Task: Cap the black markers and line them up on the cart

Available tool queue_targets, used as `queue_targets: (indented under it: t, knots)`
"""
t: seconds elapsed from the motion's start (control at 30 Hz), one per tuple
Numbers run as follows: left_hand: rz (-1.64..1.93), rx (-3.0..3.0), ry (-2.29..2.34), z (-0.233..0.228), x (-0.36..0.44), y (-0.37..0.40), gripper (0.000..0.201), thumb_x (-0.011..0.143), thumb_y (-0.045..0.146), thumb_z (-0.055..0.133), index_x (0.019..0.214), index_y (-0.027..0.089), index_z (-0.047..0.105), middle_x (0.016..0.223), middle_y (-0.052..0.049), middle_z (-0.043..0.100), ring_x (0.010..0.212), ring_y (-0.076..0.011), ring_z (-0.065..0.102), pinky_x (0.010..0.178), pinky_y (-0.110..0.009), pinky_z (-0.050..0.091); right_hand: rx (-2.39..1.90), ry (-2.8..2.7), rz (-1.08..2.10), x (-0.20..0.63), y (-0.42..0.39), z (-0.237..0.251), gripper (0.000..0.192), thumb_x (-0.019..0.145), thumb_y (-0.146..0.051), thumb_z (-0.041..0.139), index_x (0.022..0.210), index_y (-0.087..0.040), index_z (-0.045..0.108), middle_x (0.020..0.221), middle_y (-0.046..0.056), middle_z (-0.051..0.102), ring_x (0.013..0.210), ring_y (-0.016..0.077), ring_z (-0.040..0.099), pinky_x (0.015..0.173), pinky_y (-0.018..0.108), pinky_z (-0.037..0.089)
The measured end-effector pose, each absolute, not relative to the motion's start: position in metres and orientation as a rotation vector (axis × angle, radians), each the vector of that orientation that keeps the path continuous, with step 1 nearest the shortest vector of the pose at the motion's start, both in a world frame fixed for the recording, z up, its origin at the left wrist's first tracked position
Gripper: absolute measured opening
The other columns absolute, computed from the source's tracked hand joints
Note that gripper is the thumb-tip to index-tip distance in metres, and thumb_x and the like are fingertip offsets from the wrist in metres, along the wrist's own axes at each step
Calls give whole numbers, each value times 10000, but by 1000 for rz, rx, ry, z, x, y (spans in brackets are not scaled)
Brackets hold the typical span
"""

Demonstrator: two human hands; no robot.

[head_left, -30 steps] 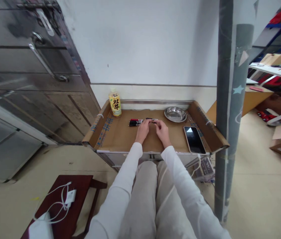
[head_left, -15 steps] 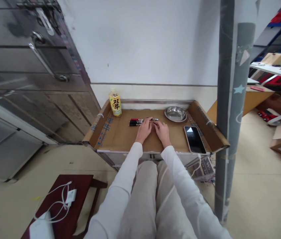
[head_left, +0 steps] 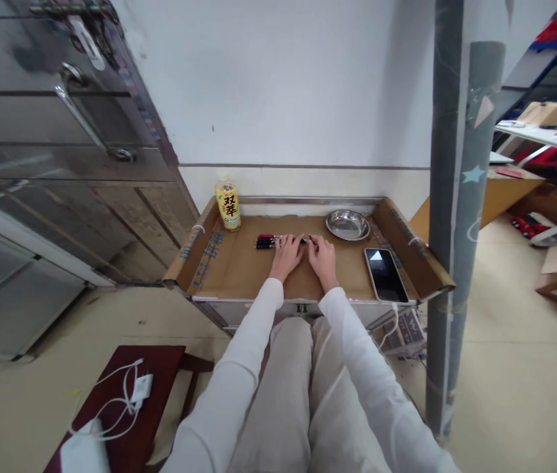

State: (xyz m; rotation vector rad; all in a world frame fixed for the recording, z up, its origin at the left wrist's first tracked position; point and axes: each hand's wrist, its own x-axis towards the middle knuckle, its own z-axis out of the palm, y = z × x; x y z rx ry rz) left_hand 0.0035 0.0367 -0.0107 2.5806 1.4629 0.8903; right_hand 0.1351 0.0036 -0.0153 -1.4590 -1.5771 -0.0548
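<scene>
On the cardboard-lined table top (head_left: 239, 269), my left hand (head_left: 286, 256) and my right hand (head_left: 322, 255) lie side by side, fingertips meeting over a dark pen (head_left: 307, 238). Only a short piece of that pen shows between the fingers. Both hands grip it at its ends. Just left of my left hand, several red and black pens (head_left: 265, 241) lie in a row, close to its fingertips. My white sleeves and light trousers fill the foreground.
A yellow-labelled drink bottle (head_left: 228, 203) stands at the back left and a metal dish (head_left: 348, 225) at the back right. A phone (head_left: 385, 274) lies by the right edge. A grey post (head_left: 450, 217) rises on the right, and a red stool (head_left: 160, 381) with a charger stands low left.
Both hands have slid slightly forward and closed over the dark pen, which showed more fully beyond the fingertips before. The other objects have not moved.
</scene>
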Motion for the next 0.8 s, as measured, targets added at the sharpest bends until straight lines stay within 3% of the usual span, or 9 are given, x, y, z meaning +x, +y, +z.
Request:
queue_targets:
  t: [0.17,0.4,0.63,0.8]
  knots:
    - [885,2619,1381,-8,3,36,293,932,255,495,1213,256,578,1261,-111,588,1316,-287,427,1107,-548,281,-1463,-1547,-59,136,4,-16,304,981,-343,368,1054,-178,612,953,104,694,823,229,593,807,362,412]
    - [729,2640,1349,-8,2,39,204,931,309,526,1056,176,617,1064,-112,631,1076,-270,562,998,-466,403,-1471,-1550,-65,136,6,-18,278,967,-316,390,1047,-185,622,965,98,693,833,229,590,808,359,410]
    - [930,2546,1265,-8,-1,39,291,981,247,421,1227,179,563,1107,-93,584,1006,-200,599,933,-343,466,-1540,-1538,-122,137,6,-18,273,962,-293,396,1024,-176,635,964,104,690,857,236,573,817,356,392]
    - [1033,2551,1315,-6,-1,37,289,987,235,407,1207,187,587,1123,-98,578,1010,-197,601,926,-332,468,-1627,-1565,-171,138,6,-17,313,983,-277,352,1028,-169,642,948,118,675,854,241,556,797,350,379]
